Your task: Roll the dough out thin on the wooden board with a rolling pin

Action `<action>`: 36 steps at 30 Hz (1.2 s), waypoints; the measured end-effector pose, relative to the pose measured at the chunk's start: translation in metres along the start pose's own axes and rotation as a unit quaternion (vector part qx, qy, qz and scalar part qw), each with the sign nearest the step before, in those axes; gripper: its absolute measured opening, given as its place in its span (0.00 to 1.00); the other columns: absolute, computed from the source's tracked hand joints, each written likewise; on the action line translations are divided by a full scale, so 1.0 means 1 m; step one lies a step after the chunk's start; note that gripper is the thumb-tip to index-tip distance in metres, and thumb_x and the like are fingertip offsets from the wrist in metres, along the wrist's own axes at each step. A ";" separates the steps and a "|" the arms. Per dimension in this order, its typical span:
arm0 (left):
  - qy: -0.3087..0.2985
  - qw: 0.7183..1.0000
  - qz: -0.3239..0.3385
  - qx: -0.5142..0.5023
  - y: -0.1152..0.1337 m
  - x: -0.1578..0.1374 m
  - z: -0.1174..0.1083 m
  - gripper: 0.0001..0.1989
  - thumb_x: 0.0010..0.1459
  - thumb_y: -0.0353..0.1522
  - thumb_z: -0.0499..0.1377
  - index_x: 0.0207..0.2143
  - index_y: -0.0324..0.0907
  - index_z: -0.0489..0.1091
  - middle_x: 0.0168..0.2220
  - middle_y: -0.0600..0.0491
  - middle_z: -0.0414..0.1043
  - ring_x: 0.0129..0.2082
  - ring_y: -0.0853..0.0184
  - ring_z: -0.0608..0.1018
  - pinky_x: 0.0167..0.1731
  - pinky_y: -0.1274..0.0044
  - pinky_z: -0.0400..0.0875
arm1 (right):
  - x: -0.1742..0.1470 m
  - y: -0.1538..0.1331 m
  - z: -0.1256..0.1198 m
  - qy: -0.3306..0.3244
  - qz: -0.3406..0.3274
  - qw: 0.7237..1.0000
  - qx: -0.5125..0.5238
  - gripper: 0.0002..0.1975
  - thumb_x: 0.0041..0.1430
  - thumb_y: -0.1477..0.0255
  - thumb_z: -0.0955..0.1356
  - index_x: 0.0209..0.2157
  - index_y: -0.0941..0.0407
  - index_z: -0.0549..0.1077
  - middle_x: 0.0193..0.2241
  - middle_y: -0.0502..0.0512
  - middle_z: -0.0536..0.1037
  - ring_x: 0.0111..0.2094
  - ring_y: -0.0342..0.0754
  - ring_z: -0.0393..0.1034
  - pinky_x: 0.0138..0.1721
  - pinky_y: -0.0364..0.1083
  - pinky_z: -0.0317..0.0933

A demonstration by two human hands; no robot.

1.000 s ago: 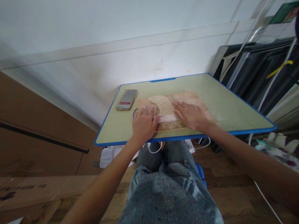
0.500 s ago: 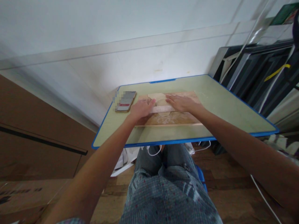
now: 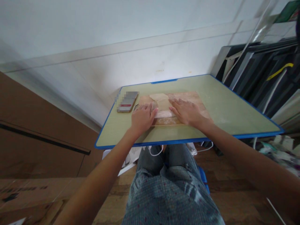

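A pale, floury rolling pin (image 3: 165,114) lies crosswise over a flat sheet of dough (image 3: 161,100), near the front of a wooden board (image 3: 194,97). My left hand (image 3: 142,118) rests palm down on the pin's left part, fingers stretched forward and thumb against the inner side. On its right part lies my right hand (image 3: 186,112), also flat, with the fingers spread towards the far side. Both ends of the pin are hidden under the hands. Most of the dough shows beyond the pin, between the hands.
A phone (image 3: 128,102) lies left of the board on the pale table (image 3: 229,106), which has a blue rim. Behind stands a white wall (image 3: 140,68). Dark panels (image 3: 260,62) lean at the right, and a brown cabinet (image 3: 47,140) is at the left.
Both hands have drawn back towards me with the rolling pin, which now sits closer to the board's front edge. More of the dough shows beyond it.
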State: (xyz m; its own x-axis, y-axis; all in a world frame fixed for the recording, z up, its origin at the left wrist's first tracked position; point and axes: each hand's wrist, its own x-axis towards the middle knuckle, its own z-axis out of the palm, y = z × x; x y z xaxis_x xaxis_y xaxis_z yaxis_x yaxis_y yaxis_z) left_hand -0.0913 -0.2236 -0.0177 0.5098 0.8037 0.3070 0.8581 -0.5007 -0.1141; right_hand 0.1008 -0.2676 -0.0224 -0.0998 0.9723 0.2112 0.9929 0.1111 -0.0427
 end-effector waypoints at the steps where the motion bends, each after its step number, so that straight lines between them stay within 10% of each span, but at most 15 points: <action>1: 0.005 1.000 -0.001 -0.005 0.001 -0.003 0.000 0.24 0.67 0.43 0.39 0.54 0.41 0.64 0.52 0.48 0.71 0.51 0.60 0.72 0.48 0.71 0.65 | -0.002 -0.002 -0.001 0.006 -0.001 1.000 -0.008 0.29 0.67 0.61 0.48 0.63 0.59 0.55 0.61 0.63 0.61 0.60 0.59 0.56 0.55 0.60 0.54; 17: -0.034 0.996 -0.062 -0.050 -0.009 0.028 0.007 0.26 0.66 0.44 0.37 0.50 0.41 0.67 0.45 0.45 0.75 0.44 0.57 0.77 0.38 0.71 0.69 | 0.036 0.018 -0.004 0.056 -0.056 0.997 -0.012 0.30 0.67 0.59 0.49 0.61 0.60 0.59 0.58 0.63 0.66 0.56 0.57 0.62 0.53 0.55 0.55; 36: -0.036 0.996 -0.080 -0.029 -0.027 0.082 0.019 0.29 0.67 0.40 0.35 0.43 0.33 0.72 0.42 0.37 0.74 0.43 0.57 0.76 0.41 0.70 0.65 | 0.083 0.019 -0.015 0.064 0.105 0.992 -0.032 0.27 0.66 0.62 0.50 0.44 0.62 0.73 0.42 0.70 0.76 0.43 0.60 0.70 0.41 0.55 0.60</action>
State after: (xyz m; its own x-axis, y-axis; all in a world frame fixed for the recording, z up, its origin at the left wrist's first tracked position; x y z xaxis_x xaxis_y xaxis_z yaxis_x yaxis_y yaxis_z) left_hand -0.0720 -0.1382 -0.0074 0.3725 0.8945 0.2474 0.9245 -0.3810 -0.0144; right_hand 0.1121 -0.1880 0.0092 0.1149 0.9380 0.3270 0.9934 -0.1086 -0.0374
